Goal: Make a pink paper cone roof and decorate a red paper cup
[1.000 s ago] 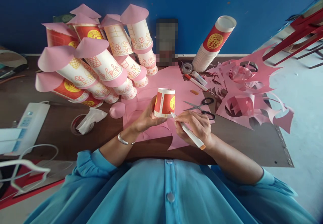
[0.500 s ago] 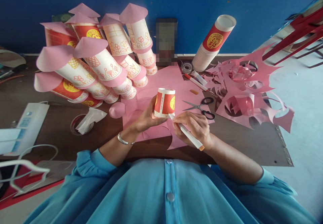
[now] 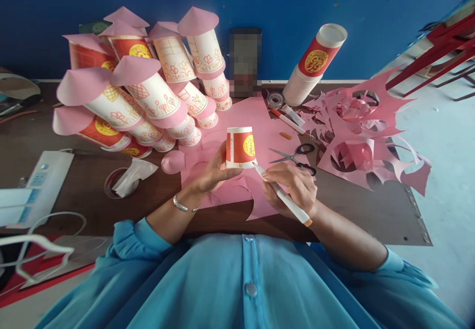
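A red and white paper cup (image 3: 240, 147) with a yellow round emblem is upside down, its wide rim low, above the pink paper (image 3: 241, 116). My left hand (image 3: 215, 171) grips the cup from its left side and below. Thin orange marks show on the white band by the rim. In my right hand (image 3: 291, 188) is a white marker (image 3: 287, 201) with an orange end; its tip is at the lower right of the cup. Scissors (image 3: 295, 158) lie just beyond my right hand, their blades pointing left.
Cup towers (image 3: 148, 94) with pink cone roofs stand at the back left. A cup stack (image 3: 315, 62), tape roll (image 3: 275, 100) and pink scraps (image 3: 356, 146) are at the right. A power strip (image 3: 46, 183) lies at the left.
The cup has turned in my left hand, so the yellow emblem faces more to the front, and it has shifted slightly left. My right hand and the marker have moved a little right.
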### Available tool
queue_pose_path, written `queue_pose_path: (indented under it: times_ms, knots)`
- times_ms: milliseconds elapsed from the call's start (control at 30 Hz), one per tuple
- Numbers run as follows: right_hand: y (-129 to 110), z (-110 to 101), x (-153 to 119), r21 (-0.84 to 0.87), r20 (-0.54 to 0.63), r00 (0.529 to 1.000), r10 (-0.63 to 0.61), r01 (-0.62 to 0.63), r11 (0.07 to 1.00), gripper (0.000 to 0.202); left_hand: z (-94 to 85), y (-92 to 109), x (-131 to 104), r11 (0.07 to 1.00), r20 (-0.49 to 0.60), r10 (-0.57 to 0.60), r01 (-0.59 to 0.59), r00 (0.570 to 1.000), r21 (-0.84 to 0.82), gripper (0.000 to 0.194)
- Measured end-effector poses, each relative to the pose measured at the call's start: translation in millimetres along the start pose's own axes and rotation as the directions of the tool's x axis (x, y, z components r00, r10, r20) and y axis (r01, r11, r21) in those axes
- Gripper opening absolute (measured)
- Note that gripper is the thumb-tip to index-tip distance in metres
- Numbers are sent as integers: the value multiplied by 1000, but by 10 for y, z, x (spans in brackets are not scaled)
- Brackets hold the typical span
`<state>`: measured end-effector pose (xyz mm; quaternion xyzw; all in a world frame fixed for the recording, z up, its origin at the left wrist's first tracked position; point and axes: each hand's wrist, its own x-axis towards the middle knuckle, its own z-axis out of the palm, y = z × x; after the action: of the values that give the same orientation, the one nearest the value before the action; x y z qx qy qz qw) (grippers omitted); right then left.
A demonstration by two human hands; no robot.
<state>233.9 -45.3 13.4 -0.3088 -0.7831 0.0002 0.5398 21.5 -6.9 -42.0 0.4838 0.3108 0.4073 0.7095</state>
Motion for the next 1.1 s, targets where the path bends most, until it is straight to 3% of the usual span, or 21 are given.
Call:
queue_pose_path:
  times_ms: [133,433,700,1100]
  knots:
    - [16,-24,-20,-41,8,998,59,-58,997,13,11,17,13,998,-5,4,-4,1000,-59,73]
    - [68,-37,-103,-83,32,998,47,-44,996,19,10,11,17,999,-47,1,-3,999,-45,74]
    - [76,-5,-102,-54,22,997,71,-70,996,34,32,41,19,999,-37,12,-14,999,-35,71]
    - [96,67,-156,-147,94,992,82,-67,987,44,4,35,-11,994,-25,26,-23,999,107,88]
